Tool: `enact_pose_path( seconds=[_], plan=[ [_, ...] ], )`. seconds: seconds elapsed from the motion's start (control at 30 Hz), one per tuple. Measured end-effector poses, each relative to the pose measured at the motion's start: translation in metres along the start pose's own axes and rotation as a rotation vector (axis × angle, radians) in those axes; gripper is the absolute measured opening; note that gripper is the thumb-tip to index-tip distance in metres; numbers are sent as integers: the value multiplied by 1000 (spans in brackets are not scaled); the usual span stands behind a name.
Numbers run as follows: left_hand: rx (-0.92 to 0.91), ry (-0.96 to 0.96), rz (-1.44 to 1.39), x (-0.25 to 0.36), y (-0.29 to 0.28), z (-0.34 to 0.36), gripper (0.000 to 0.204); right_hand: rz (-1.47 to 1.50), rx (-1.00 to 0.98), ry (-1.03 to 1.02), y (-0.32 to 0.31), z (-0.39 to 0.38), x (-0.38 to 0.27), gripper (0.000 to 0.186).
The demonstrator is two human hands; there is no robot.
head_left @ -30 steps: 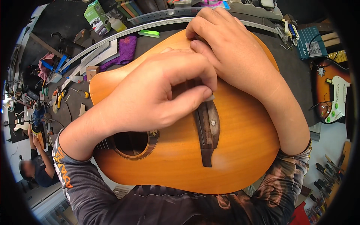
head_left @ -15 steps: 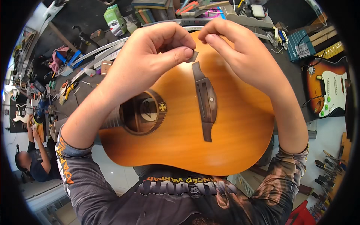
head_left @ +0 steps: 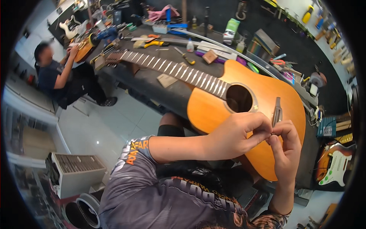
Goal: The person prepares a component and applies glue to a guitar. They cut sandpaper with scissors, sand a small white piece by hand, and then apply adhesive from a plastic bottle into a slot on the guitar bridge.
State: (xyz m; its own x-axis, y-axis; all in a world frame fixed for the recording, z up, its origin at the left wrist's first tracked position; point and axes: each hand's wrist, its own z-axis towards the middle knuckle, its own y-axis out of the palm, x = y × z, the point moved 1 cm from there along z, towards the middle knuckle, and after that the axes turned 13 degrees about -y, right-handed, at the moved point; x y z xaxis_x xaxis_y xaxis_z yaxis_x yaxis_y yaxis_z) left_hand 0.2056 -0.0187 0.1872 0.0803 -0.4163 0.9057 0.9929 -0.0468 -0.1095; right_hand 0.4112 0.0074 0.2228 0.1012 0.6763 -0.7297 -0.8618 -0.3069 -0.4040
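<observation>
An acoustic guitar with an orange-brown top lies on the dark workbench, its fretted neck pointing to the far left. Over the lower part of its body, my left hand and my right hand meet fingertip to fingertip, both in a closed pinch. Between them is a small dark piece, almost wholly hidden by the fingers. Just beyond my fingertips is the dark wooden bridge, its near end covered by my hands. The round sound hole shows past my left hand.
Behind the guitar lie a wooden block, a screwdriver, yellow-handled pliers and a green-white box. A sunburst electric guitar body stands at right. Another person sits at far left, hands on a guitar body.
The view has swung left, bringing the neck and floor into sight. My hands, apart over the bridge's far end before with a small grey piece in the left, now meet at its near end.
</observation>
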Motion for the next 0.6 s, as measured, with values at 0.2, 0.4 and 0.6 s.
enact_pose_path(
  seconds=[0.2, 0.4, 0.6],
  plan=[
    [336, 416, 580, 3, -88, -25, 18, 10, 85, 41, -8, -18, -18, 6],
    [485, -273, 623, -69, -304, 78, 39, -164, 463, 52, -134, -58, 33, 8],
    [101, -788, 968, -152, -331, 176, 95, 180, 742, 255, -210, -120, 140, 18]
  ],
)
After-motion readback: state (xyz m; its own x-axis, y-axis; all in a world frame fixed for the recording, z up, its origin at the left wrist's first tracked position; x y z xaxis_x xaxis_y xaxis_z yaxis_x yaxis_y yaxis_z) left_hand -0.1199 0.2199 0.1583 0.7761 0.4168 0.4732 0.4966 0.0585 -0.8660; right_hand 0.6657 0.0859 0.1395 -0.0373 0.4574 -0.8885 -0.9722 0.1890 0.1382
